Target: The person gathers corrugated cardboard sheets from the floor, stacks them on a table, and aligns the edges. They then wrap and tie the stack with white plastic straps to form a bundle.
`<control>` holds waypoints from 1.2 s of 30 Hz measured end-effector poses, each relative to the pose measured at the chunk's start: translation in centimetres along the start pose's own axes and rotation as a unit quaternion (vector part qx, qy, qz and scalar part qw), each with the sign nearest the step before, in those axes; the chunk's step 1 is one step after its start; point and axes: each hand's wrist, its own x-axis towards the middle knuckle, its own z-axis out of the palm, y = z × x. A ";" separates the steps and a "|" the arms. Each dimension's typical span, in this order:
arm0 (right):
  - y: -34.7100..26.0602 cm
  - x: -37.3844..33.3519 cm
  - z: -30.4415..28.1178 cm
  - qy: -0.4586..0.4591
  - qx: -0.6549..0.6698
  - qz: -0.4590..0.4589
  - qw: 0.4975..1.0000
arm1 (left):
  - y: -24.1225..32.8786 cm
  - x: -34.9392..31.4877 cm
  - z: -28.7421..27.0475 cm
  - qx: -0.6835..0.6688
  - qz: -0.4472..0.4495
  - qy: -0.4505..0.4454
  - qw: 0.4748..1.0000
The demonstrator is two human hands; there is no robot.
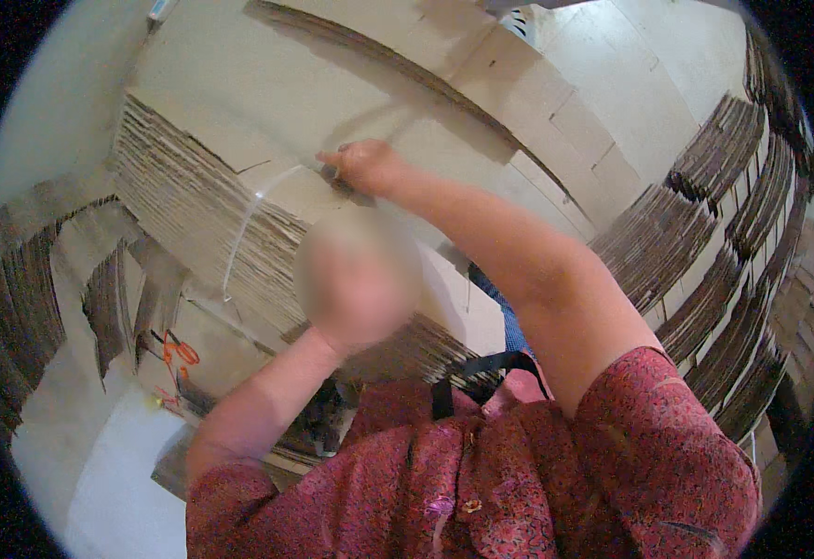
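At the bottom of the frame is the person's red patterned shirt (519,484), with a black strap (481,373) crossing the chest. Both bare forearms rise from it toward the middle of the frame.

The left hand (356,279) sits just left of centre, but it is blurred; whether its fingers are wide, narrow or holding something cannot be told. It lies over the lower edge of a bundle (202,214) of flat cardboard sheets, whose ribbed edges run from the upper left toward the centre.

The right hand (365,166) reaches farther, to the upper middle of the frame, and rests on the top face of the bundle. Its fingers are curled narrow and pinched on a thin pale band (249,224), which runs from the hand down and left across the ribbed edges of the bundle.

In the lower left, near the left elbow, a pair of orange-handled scissors (179,354) lies among loose cardboard pieces, well apart from both hands. Beside it a pale floor (100,484) shows.

Along the right of the frame, more stacks (724,242) of flat cardboard fan out edge-on. Beyond the right hand, at the top of the frame, large flat sheets (556,102) lie overlapped.
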 end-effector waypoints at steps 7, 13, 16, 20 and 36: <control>4.4 -1.2 2.3 0.103 -0.059 0.081 0.990 | -1.2 -1.6 1.6 -0.021 0.014 -0.019 1.000; 7.9 -12.9 -6.2 0.135 -0.147 0.253 0.947 | 0.2 0.3 -1.2 -0.049 0.051 -0.006 0.998; 8.5 -16.5 -8.6 0.197 -0.141 0.269 0.932 | 0.1 -0.1 0.1 -0.083 0.033 0.009 0.996; 5.6 -13.8 -10.3 0.263 -0.099 0.228 0.932 | -0.3 0.1 -0.1 -0.092 0.010 0.030 0.995; 1.9 -2.1 -10.6 0.205 0.114 0.328 0.915 | 2.2 2.1 2.3 -0.014 -0.016 0.100 0.995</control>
